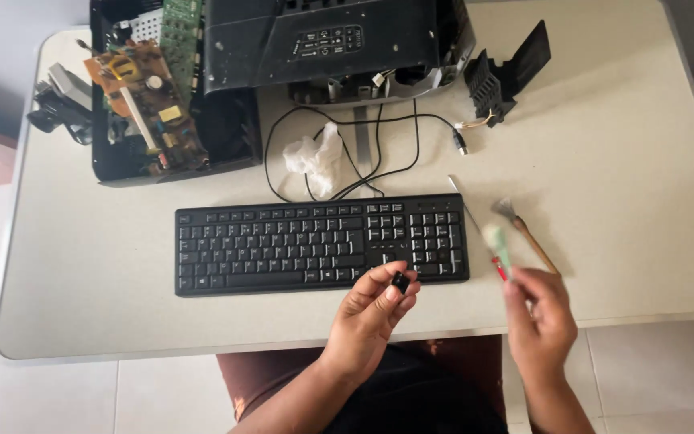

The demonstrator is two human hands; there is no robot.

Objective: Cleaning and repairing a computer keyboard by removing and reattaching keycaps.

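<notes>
One black keycap pinched in left hand fingertips over keyboard edge; right hand gripping blurred brush.

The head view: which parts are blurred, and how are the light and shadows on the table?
Head view: the right hand and the green-tipped brush it holds are smeared by motion blur; the left hand, pinching a small black keycap, is fairly sharp, as is the black computer keyboard. Light is soft and even on the pale grey table, shadows faint, with no strong glare.
</notes>
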